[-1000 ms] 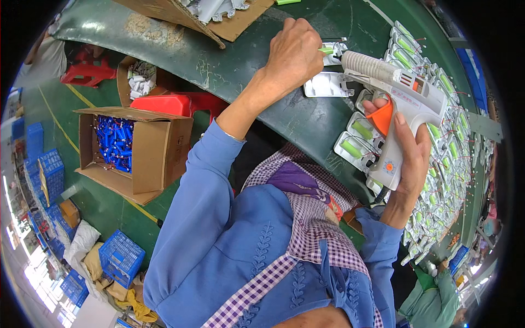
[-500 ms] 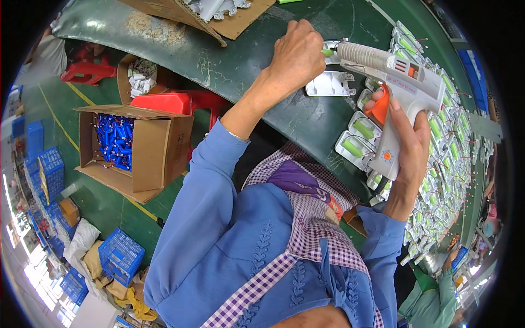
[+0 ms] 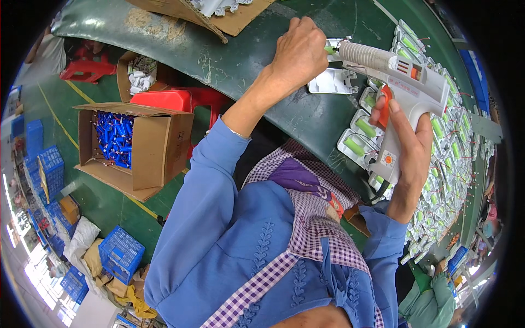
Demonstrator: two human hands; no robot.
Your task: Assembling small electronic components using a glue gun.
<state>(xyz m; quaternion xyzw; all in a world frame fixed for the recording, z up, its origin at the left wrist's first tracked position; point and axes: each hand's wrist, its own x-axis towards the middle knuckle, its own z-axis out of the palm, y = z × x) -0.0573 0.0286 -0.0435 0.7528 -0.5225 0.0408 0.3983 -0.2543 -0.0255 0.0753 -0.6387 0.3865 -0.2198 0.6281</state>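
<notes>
My right hand [image 3: 411,147] grips a white hot glue gun [image 3: 418,93] by its handle, with fingers at the orange trigger [image 3: 385,105]. The gun's ribbed, whitish barrel points left toward my left hand [image 3: 301,53], which is closed in a pinch over the worktable. Whatever those fingertips hold is hidden behind the hand. Close beside them, near the gun's tip, a green battery cell [image 3: 331,50] shows in a white casing part. Just below lies a flat white plastic casing [image 3: 332,83]. Right of it, several white casings hold green cells [image 3: 365,128] with thin wires.
Casings with green cells [image 3: 437,180] cover the table's right side. A cardboard box of white parts [image 3: 229,19] stands at the far edge. To the left are a red stool [image 3: 164,99], a carton [image 3: 164,147] of blue cells and blue crates [image 3: 120,254]. Another person's green sleeve [image 3: 432,300] shows lower right.
The glue gun and my right hand have shifted slightly to the right. My left hand stays almost in place, still closed beside the gun's tip.
</notes>
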